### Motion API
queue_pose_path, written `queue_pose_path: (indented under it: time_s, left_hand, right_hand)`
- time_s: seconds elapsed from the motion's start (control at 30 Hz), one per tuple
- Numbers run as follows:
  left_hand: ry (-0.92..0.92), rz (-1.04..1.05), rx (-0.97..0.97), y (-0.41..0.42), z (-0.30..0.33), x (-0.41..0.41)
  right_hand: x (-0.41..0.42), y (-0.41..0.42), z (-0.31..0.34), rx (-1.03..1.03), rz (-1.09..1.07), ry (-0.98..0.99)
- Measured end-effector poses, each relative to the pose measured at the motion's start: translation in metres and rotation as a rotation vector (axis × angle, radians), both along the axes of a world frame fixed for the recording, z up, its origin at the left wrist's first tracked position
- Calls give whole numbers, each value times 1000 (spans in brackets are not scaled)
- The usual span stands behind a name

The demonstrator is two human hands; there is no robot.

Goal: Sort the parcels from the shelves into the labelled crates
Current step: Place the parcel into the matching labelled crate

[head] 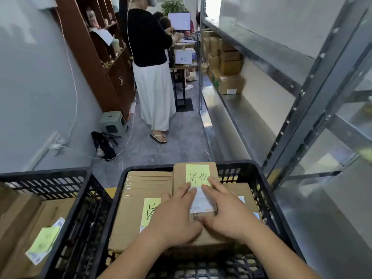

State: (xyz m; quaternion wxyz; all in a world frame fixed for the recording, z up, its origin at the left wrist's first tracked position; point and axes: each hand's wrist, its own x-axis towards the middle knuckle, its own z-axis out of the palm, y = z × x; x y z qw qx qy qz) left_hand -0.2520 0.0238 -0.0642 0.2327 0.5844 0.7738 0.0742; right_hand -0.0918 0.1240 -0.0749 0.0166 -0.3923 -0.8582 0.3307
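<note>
**Here: both hands flat on a parcel in the middle crate**

Left crate (66,178), black mesh: cut off by the frame edge; a brown box (30,228) inside bears a yellow note, writing too faint to read.

Middle crate (255,178): a flat box (138,190) lies left, its yellow note half hidden under the left hand (173,220).

Narrow parcel (198,198) lies on top, long axis running away from the wearer, far end reaching the back rim. Yellow handwritten note at the far end, white label nearer.

Left hand: fingers straight, pressing the top. Right hand (225,212): fingers spread, likewise flat. Near end of the parcel is hidden by both hands.

Right: metal shelving (298,109), cartons (229,77) far back. A person (151,67) stands in the aisle.
</note>
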Motion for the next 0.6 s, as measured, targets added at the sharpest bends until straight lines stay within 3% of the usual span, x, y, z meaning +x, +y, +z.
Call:
queue_pose_path:
  time_s: [0.23, 0.33, 0.6]
  left_hand:
    - [53, 56, -39, 2, -5, 8]
    - [161, 16, -37, 0, 0, 12]
    - [263, -157, 176, -19, 4, 33]
  right_hand:
    - [0, 3, -2, 69, 65, -110]
    - [10, -1, 3, 136, 73, -138]
    - [62, -48, 24, 281, -103, -187]
